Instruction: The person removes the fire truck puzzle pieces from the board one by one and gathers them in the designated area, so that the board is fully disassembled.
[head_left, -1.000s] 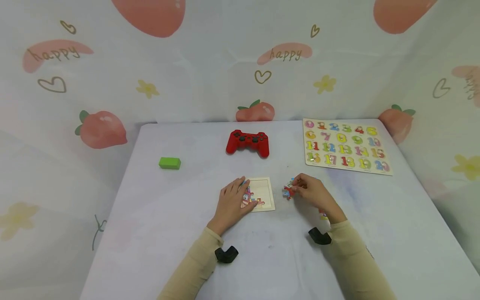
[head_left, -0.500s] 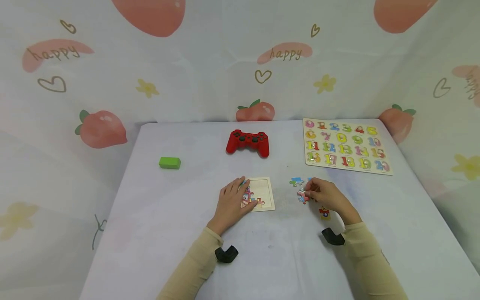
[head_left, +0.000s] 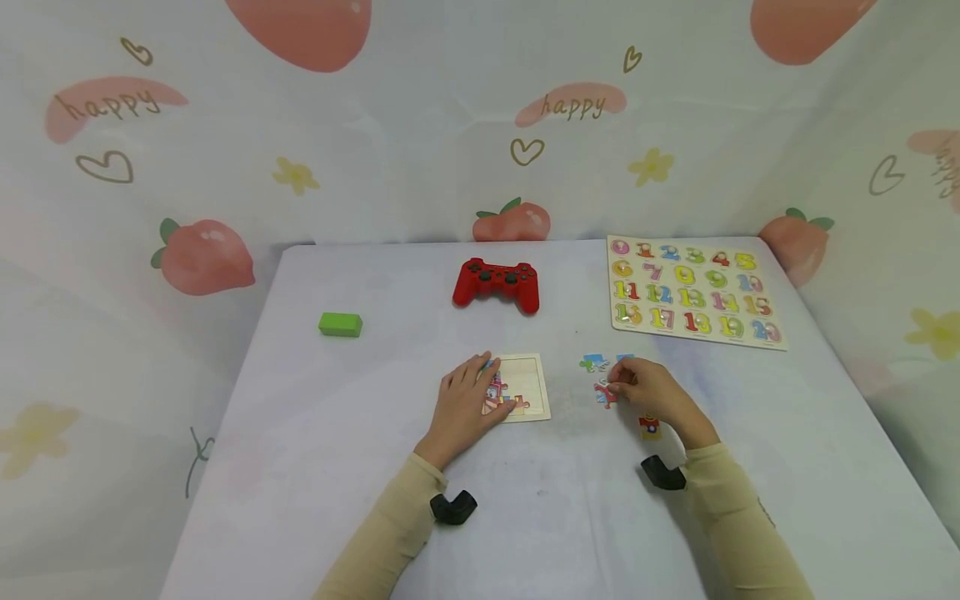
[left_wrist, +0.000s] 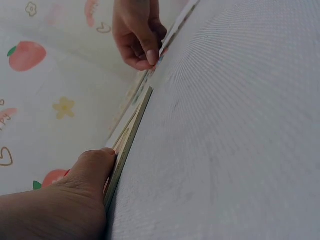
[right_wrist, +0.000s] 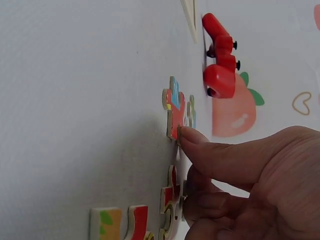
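My left hand (head_left: 462, 411) lies with extended fingers over the left part of a square wooden puzzle tray (head_left: 531, 379), covering some of the fitted pieces. In the left wrist view its thumb rests along the edge of the tray (left_wrist: 129, 142). To the right, my right hand (head_left: 656, 392) pinches a red and blue jigsaw piece (right_wrist: 176, 111) at its edge between thumb and fingers, low at the tabletop. Other loose pieces lie around this hand: a blue and green piece (head_left: 594, 362) just beyond it and a red and yellow piece (head_left: 649, 427) nearer the wrist. The hand partly hides more pieces.
A red game controller (head_left: 496, 286) lies beyond the tray. At the far right is a number puzzle board (head_left: 696, 292), and a green block (head_left: 341, 325) sits at the left. A printed cloth (head_left: 405, 150) hangs behind the white table (head_left: 337, 400).
My right hand has moved right and slightly nearer, away from the tray, taking the red and blue jigsaw piece along. In the last half second it barely moves. My left hand stays put.
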